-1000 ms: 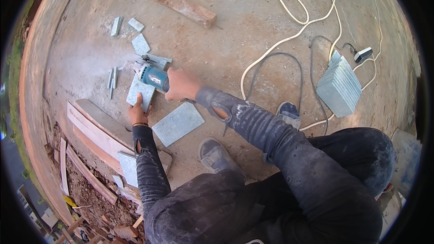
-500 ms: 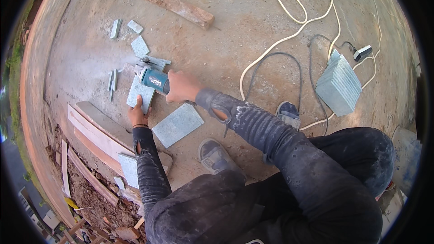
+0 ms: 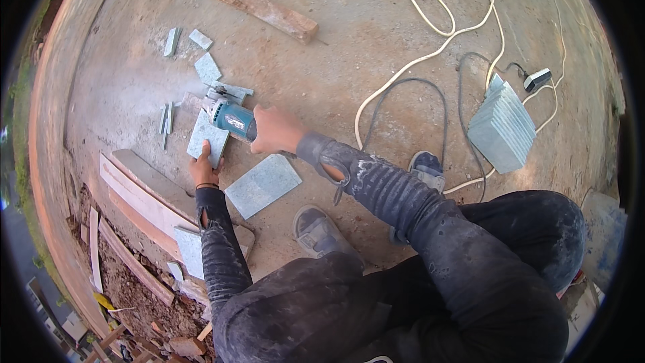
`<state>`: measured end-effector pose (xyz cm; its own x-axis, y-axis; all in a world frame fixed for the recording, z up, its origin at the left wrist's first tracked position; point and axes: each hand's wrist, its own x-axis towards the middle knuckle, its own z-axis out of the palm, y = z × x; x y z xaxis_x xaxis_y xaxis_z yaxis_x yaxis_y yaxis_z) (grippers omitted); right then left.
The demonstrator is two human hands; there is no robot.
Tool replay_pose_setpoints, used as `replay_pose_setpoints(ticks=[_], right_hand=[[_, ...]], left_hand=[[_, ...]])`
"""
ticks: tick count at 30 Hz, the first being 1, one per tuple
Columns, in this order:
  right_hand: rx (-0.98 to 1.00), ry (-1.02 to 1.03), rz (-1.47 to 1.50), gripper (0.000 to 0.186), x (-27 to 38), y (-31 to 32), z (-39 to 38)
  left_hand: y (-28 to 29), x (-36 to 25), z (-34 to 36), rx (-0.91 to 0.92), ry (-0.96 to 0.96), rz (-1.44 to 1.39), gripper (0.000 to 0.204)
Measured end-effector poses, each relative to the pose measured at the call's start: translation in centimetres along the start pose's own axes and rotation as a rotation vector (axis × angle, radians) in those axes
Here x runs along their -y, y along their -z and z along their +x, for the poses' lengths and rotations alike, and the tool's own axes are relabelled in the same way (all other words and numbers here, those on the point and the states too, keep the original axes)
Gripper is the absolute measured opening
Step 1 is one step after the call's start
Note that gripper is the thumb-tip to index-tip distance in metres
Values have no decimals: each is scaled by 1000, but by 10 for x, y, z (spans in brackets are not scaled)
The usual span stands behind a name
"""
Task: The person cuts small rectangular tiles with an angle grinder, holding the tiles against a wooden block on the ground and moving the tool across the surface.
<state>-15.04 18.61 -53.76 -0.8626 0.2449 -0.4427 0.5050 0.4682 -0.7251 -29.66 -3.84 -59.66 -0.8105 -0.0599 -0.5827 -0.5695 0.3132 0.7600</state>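
Note:
My right hand [image 3: 277,129] is wrapped round the teal body of an angle grinder [image 3: 233,119]. The grinder's head lies over the far end of a pale green stone tile [image 3: 208,136], and a cloud of dust drifts off to the left. The near end of that tile is gripped by my left hand [image 3: 205,167], thumb on top. The cutting disc is mostly hidden by the head. Beside my left hand a larger rectangular tile [image 3: 263,186] lies flat on the ground. Offcuts [image 3: 207,68] lie beyond the grinder, and narrow strips [image 3: 167,123] to its left.
A wooden beam [image 3: 265,12] lies at the far side. At right are a stack of tiles [image 3: 502,128], a socket block [image 3: 537,80], a looped cream cable [image 3: 410,66] and a dark cord [image 3: 445,121]. Boards [image 3: 144,195] and rubble edge the left, near my sandalled foot [image 3: 322,232].
The grinder and my right hand have shifted slightly to the right and nearer. My left hand keeps its grip on the tile, and dust still hangs at the left.

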Motion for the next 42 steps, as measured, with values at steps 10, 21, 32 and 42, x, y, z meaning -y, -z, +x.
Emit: replay_pose_setpoints(ticks=[10,21,32,42], right_hand=[[0,2,17,58,0,4,-10],[8,-25,22,58,-1,2,-9],[0,-18,26,55,-7,2,-16],[24,-51,31,56,-2,8,-21]], left_hand=[[1,1,1,-1,-7,-9,42],[3,4,5,-4,-3,-5,44],[1,2,2,-5,2,-6,43],[2,3,4,-16,-2,-2,44]])
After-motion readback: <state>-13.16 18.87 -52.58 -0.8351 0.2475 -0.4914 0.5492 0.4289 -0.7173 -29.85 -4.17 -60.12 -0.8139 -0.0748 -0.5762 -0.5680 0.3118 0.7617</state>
